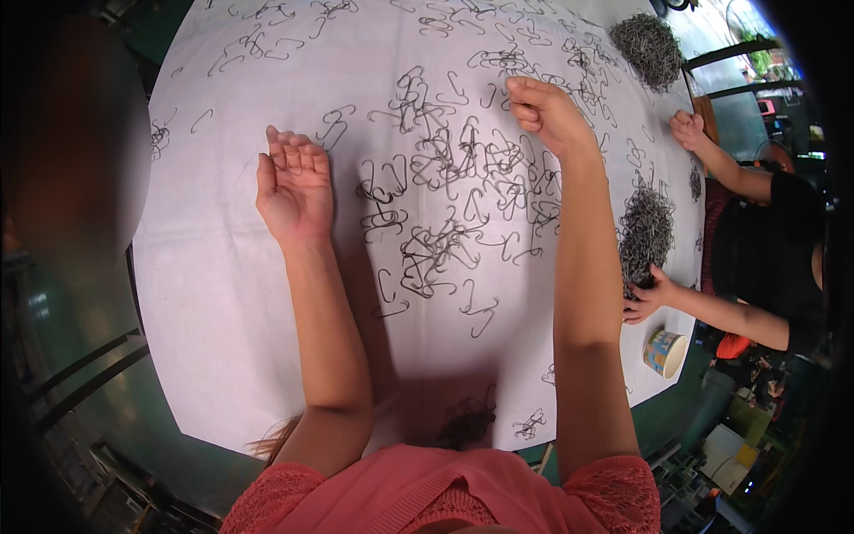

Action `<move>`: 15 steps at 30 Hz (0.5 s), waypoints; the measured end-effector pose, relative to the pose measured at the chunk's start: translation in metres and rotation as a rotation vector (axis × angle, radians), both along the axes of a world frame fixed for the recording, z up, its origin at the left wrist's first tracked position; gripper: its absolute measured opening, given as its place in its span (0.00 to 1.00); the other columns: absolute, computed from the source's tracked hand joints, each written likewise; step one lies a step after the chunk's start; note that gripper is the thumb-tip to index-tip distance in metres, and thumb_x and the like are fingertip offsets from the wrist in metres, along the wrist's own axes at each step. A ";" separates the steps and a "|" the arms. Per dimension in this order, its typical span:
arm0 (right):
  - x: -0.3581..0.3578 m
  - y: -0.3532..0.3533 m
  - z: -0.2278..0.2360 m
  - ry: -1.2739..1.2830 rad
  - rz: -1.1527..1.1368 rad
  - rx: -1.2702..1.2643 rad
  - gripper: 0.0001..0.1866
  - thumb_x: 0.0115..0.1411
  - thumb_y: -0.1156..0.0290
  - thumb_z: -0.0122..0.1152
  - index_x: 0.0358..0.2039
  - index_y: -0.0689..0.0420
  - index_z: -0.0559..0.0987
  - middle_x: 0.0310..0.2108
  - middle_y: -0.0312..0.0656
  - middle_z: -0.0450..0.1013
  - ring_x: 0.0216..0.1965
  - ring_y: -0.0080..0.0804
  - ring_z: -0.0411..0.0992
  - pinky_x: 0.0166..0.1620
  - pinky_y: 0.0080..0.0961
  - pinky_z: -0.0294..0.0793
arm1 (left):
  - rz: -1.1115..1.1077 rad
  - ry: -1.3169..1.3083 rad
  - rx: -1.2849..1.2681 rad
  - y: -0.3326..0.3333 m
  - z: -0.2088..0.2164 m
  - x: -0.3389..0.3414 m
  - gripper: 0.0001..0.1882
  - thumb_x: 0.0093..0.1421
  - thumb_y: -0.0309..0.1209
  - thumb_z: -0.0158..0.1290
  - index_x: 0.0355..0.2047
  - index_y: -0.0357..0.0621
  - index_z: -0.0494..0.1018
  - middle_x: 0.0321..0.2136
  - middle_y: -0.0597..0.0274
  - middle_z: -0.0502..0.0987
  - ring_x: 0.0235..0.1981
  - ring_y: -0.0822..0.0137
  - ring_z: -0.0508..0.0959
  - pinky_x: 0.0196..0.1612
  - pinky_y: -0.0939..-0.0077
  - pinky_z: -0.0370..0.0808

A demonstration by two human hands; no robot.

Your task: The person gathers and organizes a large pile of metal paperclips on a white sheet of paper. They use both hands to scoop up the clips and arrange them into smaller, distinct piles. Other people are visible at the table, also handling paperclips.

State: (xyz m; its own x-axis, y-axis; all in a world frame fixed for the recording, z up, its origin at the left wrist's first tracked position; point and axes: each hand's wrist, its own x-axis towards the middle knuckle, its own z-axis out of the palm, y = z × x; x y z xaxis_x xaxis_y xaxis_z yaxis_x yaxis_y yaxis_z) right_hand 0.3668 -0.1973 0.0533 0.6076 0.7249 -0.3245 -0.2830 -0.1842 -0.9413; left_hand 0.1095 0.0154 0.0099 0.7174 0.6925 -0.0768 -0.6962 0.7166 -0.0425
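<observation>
Dark bent wire hooks (440, 245) lie tangled and loose across the middle of a white-covered table (222, 356). To the left of them my left hand (298, 191) is raised palm up, its fingers slightly curled and the thumb apart, with nothing visible in it. My right hand (550, 116) is over the far right side of the scattered hooks, thumb and fingers pressed together. Whatever it may pinch is too small or hidden to make out. A few separate hooks (336, 125) lie just right of my left fingertips.
Dense heaps of hooks stand at the far right (647, 52) and right edge (648, 233). A co-worker's one hand (651, 294) touches the nearer heap; the other (687, 131) is by the table edge. A patterned paper cup (664, 353) lies tipped at the right.
</observation>
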 end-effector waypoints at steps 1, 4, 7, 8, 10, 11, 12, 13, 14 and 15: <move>0.001 -0.007 0.000 0.151 0.031 0.185 0.13 0.60 0.63 0.55 0.35 0.61 0.75 0.26 0.32 0.66 0.23 0.24 0.58 0.28 0.21 0.60 | -0.005 -0.006 0.002 -0.001 0.000 0.001 0.17 0.67 0.35 0.36 0.49 0.38 0.65 0.39 0.56 0.71 0.42 0.61 0.70 0.46 0.65 0.71; -0.028 -0.019 0.005 0.409 -0.175 0.623 0.12 0.61 0.66 0.54 0.37 0.63 0.72 0.27 0.34 0.65 0.23 0.22 0.58 0.26 0.17 0.58 | -0.011 -0.016 0.005 -0.002 0.002 0.001 0.16 0.67 0.35 0.36 0.49 0.38 0.65 0.38 0.57 0.71 0.41 0.61 0.70 0.46 0.65 0.70; -0.041 -0.015 0.013 0.388 -0.381 0.565 0.14 0.61 0.65 0.55 0.39 0.64 0.72 0.27 0.34 0.63 0.22 0.19 0.56 0.24 0.16 0.55 | -0.015 -0.014 0.010 -0.003 0.002 0.002 0.16 0.67 0.35 0.36 0.49 0.38 0.65 0.38 0.57 0.71 0.41 0.61 0.70 0.46 0.65 0.70; -0.039 -0.015 0.009 0.304 -0.310 0.467 0.14 0.61 0.66 0.54 0.39 0.64 0.73 0.26 0.34 0.64 0.23 0.19 0.56 0.23 0.16 0.55 | -0.014 -0.007 0.015 -0.003 0.002 0.002 0.17 0.67 0.35 0.36 0.49 0.38 0.65 0.38 0.57 0.71 0.41 0.61 0.70 0.46 0.65 0.70; -0.033 -0.010 0.000 0.137 -0.168 0.274 0.14 0.61 0.66 0.53 0.40 0.64 0.73 0.24 0.33 0.64 0.23 0.18 0.57 0.22 0.16 0.55 | -0.015 -0.006 0.027 -0.004 0.002 0.004 0.17 0.67 0.34 0.36 0.49 0.38 0.65 0.38 0.57 0.71 0.41 0.61 0.70 0.46 0.65 0.70; -0.032 -0.010 -0.003 0.065 -0.109 0.143 0.14 0.60 0.66 0.53 0.40 0.64 0.75 0.23 0.32 0.64 0.23 0.18 0.57 0.23 0.16 0.56 | -0.017 -0.013 0.030 -0.004 0.002 0.005 0.17 0.67 0.34 0.36 0.49 0.38 0.65 0.38 0.57 0.71 0.41 0.61 0.70 0.46 0.65 0.70; -0.039 0.003 0.000 0.001 -0.040 0.015 0.14 0.60 0.65 0.53 0.40 0.63 0.76 0.21 0.31 0.63 0.23 0.18 0.58 0.23 0.16 0.56 | -0.011 -0.012 0.037 -0.002 0.002 0.002 0.17 0.67 0.34 0.36 0.49 0.38 0.65 0.39 0.57 0.71 0.41 0.61 0.70 0.46 0.65 0.70; -0.046 0.012 0.002 -0.062 0.023 -0.115 0.15 0.59 0.65 0.53 0.40 0.62 0.77 0.19 0.31 0.63 0.23 0.17 0.58 0.23 0.17 0.57 | -0.009 -0.014 0.031 -0.002 0.001 0.001 0.17 0.67 0.34 0.36 0.49 0.38 0.65 0.39 0.57 0.71 0.41 0.61 0.70 0.46 0.66 0.70; -0.051 0.019 0.006 -0.122 0.058 -0.193 0.14 0.60 0.65 0.54 0.40 0.61 0.78 0.18 0.29 0.61 0.21 0.16 0.56 0.22 0.15 0.55 | -0.007 -0.016 0.025 -0.001 0.001 0.000 0.17 0.67 0.34 0.36 0.49 0.38 0.65 0.39 0.56 0.71 0.42 0.61 0.70 0.46 0.66 0.70; -0.056 0.026 0.011 -0.184 0.091 -0.273 0.13 0.60 0.65 0.54 0.40 0.60 0.79 0.17 0.27 0.60 0.20 0.14 0.55 0.22 0.13 0.53 | -0.007 -0.021 0.017 -0.001 0.001 0.001 0.17 0.67 0.34 0.36 0.49 0.38 0.65 0.39 0.56 0.71 0.42 0.61 0.70 0.46 0.66 0.70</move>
State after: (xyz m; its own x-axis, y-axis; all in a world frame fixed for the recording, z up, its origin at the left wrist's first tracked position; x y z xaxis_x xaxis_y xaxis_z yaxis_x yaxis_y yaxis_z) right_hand 0.3112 -0.1710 0.0644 0.6112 0.6800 -0.4049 -0.0837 -0.4533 -0.8874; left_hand 0.1101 0.0146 0.0105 0.7236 0.6884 -0.0501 -0.6902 0.7222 -0.0452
